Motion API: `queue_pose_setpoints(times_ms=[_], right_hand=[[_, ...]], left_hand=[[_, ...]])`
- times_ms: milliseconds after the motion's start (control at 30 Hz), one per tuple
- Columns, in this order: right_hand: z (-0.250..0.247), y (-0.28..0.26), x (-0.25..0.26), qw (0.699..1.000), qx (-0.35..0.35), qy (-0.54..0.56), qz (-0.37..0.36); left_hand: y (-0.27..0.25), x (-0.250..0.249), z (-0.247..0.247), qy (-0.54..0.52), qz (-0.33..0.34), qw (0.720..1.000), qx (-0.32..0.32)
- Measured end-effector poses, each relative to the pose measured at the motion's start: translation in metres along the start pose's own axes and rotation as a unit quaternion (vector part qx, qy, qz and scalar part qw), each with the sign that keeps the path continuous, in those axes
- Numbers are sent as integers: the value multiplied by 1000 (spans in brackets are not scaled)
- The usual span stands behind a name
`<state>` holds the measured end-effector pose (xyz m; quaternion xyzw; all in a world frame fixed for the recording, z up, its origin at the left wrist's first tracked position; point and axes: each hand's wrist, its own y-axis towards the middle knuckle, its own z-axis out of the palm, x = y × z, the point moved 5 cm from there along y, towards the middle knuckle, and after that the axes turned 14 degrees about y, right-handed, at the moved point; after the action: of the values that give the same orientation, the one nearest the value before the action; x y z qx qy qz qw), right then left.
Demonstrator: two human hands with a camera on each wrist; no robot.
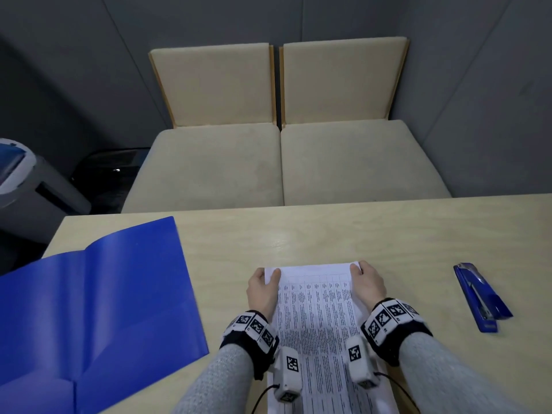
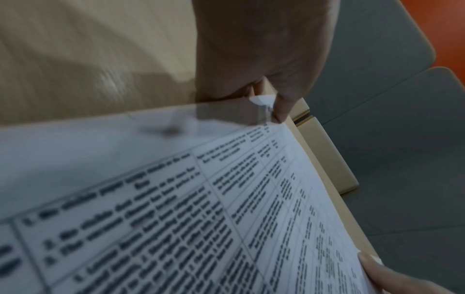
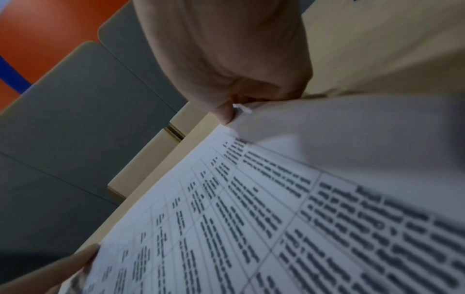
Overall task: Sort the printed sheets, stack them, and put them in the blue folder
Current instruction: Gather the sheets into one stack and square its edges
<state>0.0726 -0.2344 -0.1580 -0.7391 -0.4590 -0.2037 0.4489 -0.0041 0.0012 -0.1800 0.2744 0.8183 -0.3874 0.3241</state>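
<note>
Two hands, left hand (image 1: 262, 289) and right hand (image 1: 368, 283), pinching far corners of white table-printed sheets (image 1: 319, 321), blue folder (image 1: 98, 297) lying open

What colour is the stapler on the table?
Blue stapler, with a metal inner part; the head view shows it best.

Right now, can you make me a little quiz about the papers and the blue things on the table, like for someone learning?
1. True or false: the blue folder is lying closed.
2. Which hand holds the printed sheets? A) only the left hand B) only the right hand C) both hands, each at a far corner
3. Fill in: the blue stapler lies on the table on the person's ____ side.

Key
1. False: it lies open, left of the sheets.
2. C: each thumb sits on top of a far corner, pinching it.
3. Right: it lies apart from the sheets, and no hand touches it.
</note>
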Motion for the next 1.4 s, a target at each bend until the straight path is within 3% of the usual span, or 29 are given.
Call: queue_pose_setpoints(times_ms=[233, 300, 367, 433, 500, 567, 667, 767, 933, 1000, 1100, 1167, 1233, 1400], right_hand=[[-21, 4, 11, 999, -11, -29, 9], [-63, 13, 13, 994, -89, -71, -5], [-117, 19, 9, 968, -193, -161, -10], [-161, 25, -10, 946, -239, -214, 49], [-183, 33, -39, 938, -208, -240, 137], [-184, 39, -62, 942, -171, -229, 175], [-180, 42, -70, 943, -187, -234, 144], [-180, 39, -54, 959, -209, -144, 128], [-146, 46, 24, 976, -193, 103, 11], [-113, 50, 50, 954, -159, 253, -13], [-49, 40, 87, 906, -35, 421, 9], [-7, 25, 102, 895, 44, 443, 34], [27, 9, 105, 895, 65, 438, 50], [66, -14, 101, 966, 35, 252, -51]], left_hand=[[1, 3, 2, -43, -7, 999, 5], [-1, -1, 0, -35, 4, 999, -10], [-4, -3, -1, -30, 14, 999, -10], [-4, -3, 0, -29, 20, 999, -16], [-5, -2, 1, -20, 22, 999, -19], [-5, -2, 2, -14, 24, 999, -24], [-4, 2, 4, -16, 26, 999, -26], [-2, 3, 4, -15, 33, 999, -26], [0, 5, 5, -20, 36, 999, -23], [-3, 1, 3, -23, 51, 998, -24], [-10, -9, -1, -29, 75, 997, -20], [-11, -12, -3, -22, 95, 995, -31], [-10, -12, -3, -18, 103, 994, -39], [-13, -10, 0, -23, 127, 990, -49]])
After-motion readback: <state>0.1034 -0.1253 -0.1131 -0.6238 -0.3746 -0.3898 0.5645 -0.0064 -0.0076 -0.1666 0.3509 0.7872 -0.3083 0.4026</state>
